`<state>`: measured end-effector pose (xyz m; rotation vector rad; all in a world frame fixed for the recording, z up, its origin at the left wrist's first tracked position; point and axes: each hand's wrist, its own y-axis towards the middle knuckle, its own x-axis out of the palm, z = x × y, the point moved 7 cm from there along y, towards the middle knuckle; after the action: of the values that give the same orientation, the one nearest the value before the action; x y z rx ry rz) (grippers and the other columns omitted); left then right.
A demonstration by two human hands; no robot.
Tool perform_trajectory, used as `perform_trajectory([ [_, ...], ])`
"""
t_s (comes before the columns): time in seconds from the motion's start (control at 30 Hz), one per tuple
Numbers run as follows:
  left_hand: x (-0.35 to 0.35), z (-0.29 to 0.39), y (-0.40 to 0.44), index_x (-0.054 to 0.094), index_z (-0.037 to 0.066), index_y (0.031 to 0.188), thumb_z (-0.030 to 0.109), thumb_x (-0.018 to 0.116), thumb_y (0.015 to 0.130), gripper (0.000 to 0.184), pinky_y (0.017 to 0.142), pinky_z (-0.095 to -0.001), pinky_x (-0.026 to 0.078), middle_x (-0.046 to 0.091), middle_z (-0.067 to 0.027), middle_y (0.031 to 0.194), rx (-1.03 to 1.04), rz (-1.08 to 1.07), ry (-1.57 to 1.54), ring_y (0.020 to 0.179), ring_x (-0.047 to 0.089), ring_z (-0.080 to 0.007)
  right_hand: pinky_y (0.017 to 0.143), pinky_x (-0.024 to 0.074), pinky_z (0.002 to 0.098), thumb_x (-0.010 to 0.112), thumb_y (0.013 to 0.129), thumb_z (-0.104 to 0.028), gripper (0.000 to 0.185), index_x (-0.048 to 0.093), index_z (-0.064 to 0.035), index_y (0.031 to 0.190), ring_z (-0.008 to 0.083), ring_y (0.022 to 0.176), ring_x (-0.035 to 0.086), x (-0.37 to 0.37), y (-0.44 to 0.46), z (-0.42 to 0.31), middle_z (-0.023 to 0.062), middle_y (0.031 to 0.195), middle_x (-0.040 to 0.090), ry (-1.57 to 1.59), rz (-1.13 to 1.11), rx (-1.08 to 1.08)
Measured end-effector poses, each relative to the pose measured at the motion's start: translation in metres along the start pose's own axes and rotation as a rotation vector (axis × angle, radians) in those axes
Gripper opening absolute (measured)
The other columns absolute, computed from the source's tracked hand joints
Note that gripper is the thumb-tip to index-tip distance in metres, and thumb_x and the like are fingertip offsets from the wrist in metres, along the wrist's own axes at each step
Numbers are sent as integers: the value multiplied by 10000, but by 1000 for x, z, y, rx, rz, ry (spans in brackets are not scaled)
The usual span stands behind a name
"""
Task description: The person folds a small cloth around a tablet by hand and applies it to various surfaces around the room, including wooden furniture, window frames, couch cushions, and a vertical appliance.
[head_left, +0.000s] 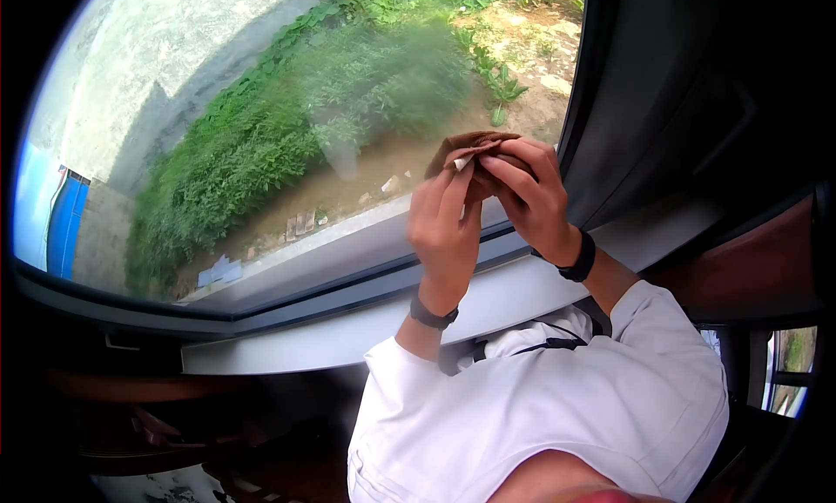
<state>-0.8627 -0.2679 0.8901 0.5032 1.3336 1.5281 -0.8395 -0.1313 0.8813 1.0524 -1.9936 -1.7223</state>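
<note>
A brown cloth (470,143) is bunched up in front of the window glass (383,85), held between both of my hands. My left hand (447,220) grips its left side, fingers pointing up and closed on the fabric. On the other side, my right hand (537,192) has its fingers curled over the folds. A small pale bit (461,164) shows at the cloth near my left fingertips; I cannot tell whether it is a tag or a fold. Whether the cloth touches the glass is unclear. Each wrist wears a dark band.
Below the glass runs a dark window frame (305,304), with a white sill (261,353) in front of it. Outside are green bushes (235,155), bare soil and a pale paved area. Dark reddish furniture (749,263) stands at the right.
</note>
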Motion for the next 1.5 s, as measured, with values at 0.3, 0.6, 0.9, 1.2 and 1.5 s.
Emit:
perform_trajectory([
  [0.3,24,32,40,707,80,1131,6,729,755,384,732,-374,552,699,-57,1037,133,14,2,896,645,-271,870,491,391,755,738,67,461,669,-89,1164,310,1040,580,-35,26,7,103,1175,612,-237,134,42],
  [0.6,46,-12,-69,702,70,1062,27,727,760,306,692,-344,568,698,-45,984,-40,-314,27,902,656,-237,829,490,404,752,705,67,394,669,-63,1068,323,990,577,2,-96,27,93,1099,616,-238,-34,217],
  [0.9,-23,-96,-133,707,45,1022,-10,757,706,325,724,-355,577,713,-74,994,-166,-292,79,935,674,-271,818,547,405,743,698,43,349,700,-55,1031,330,1003,613,96,-140,-11,102,1098,643,-54,-140,139],
  [1.2,-75,-77,-47,722,15,1049,-121,748,656,417,785,-382,563,721,-137,1024,-64,-6,22,912,675,-331,856,529,403,745,700,62,434,698,-57,1114,336,1017,608,100,-49,-49,118,1136,645,27,-4,28],
  [1.5,-9,-28,-22,706,72,1116,18,753,738,384,727,-360,560,700,-65,1025,62,-76,-12,896,646,-266,839,517,394,800,711,58,435,668,-53,1111,335,985,616,30,-37,-9,126,1116,649,-114,112,71],
])
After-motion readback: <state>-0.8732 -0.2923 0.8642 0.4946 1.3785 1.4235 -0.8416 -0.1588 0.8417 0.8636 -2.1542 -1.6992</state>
